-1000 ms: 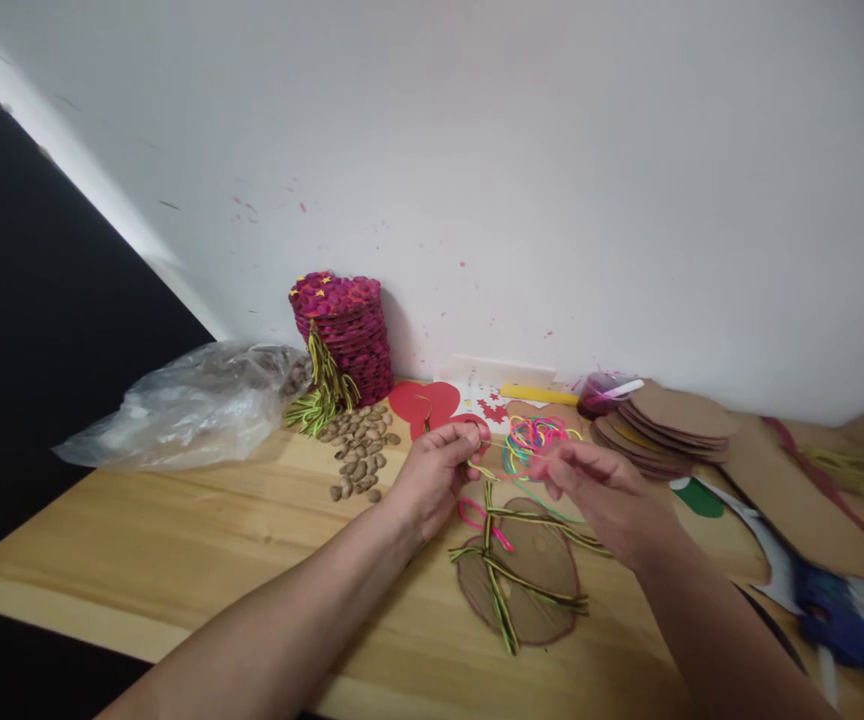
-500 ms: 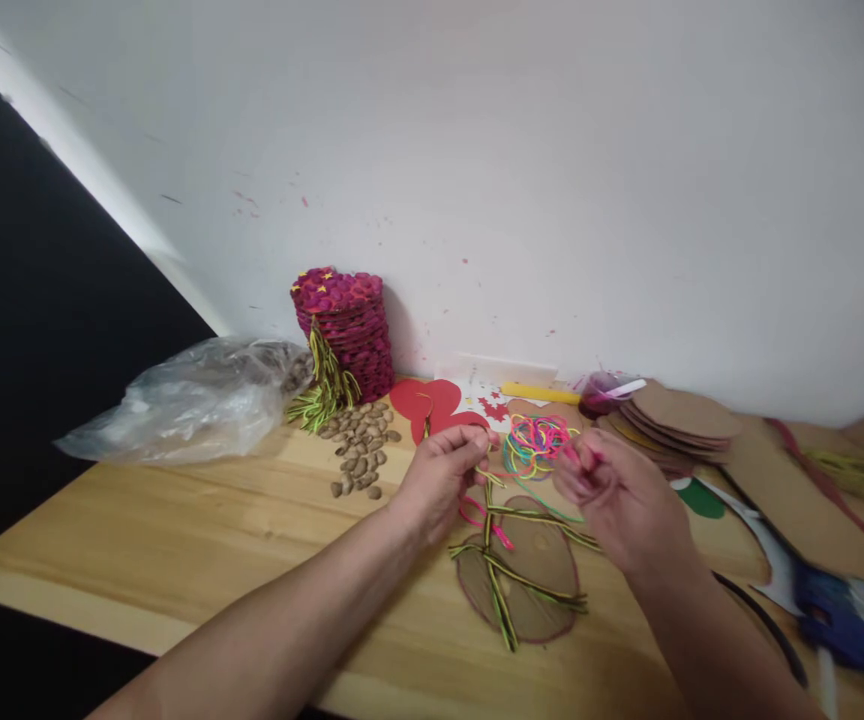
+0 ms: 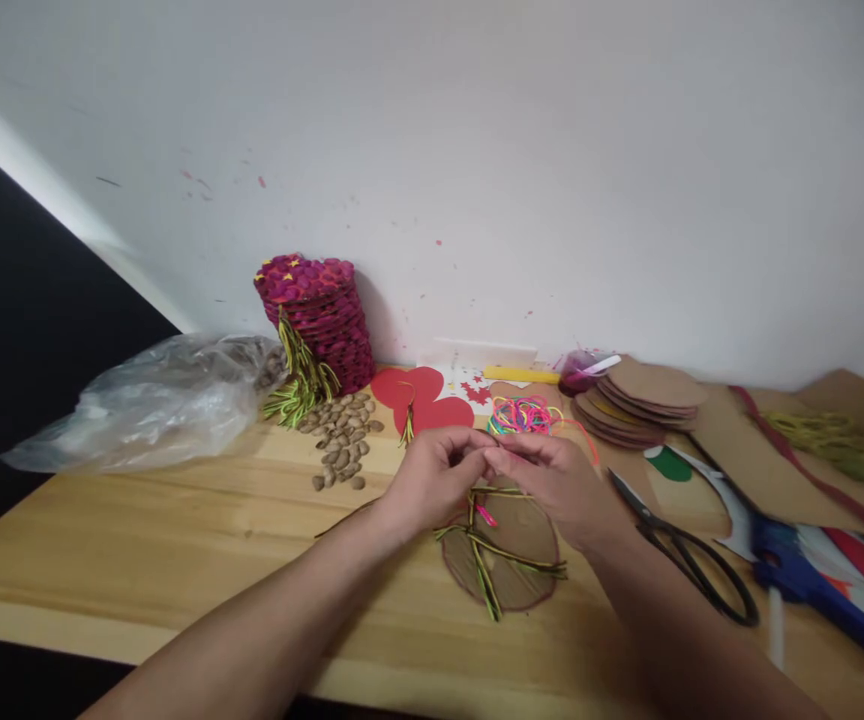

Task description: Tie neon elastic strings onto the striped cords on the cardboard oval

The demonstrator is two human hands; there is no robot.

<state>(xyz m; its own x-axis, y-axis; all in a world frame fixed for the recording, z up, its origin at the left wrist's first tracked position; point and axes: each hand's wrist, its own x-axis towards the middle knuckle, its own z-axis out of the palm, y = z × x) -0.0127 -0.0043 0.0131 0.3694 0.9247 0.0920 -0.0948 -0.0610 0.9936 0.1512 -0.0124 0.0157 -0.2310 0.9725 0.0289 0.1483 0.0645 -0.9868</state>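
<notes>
My left hand [image 3: 432, 480] is closed, its thumb and fingers pinched on thin yarn strands. Against its fingertips, my right hand [image 3: 563, 485] pinches a thin cord; the fingers mostly hide where yarn and cord meet. Just below both hands lies a round cardboard piece [image 3: 526, 540] with a dark reddish rim. Black-and-yellow yarn strands [image 3: 507, 548] cross over it, along with a short bit of bright pink cord [image 3: 486, 515]. Behind my fingers sits a tangled heap of multicoloured cord [image 3: 522, 414], and an orange-pink strand curves out beside my right hand.
Black scissors [image 3: 683, 550] and a blue glue gun [image 3: 784, 565] lie at right. Stacked cardboard discs [image 3: 649, 390], a purple cup [image 3: 578, 372] and red paper circles [image 3: 432, 410] stand behind. Leftward are shells or pits [image 3: 342, 440], a tasselled magenta container [image 3: 319, 320] and a plastic bag [image 3: 154, 400].
My right hand has moved left and met my left hand; they were apart, with pink cord in the right. The scissors now show more fully. The view has shifted slightly right.
</notes>
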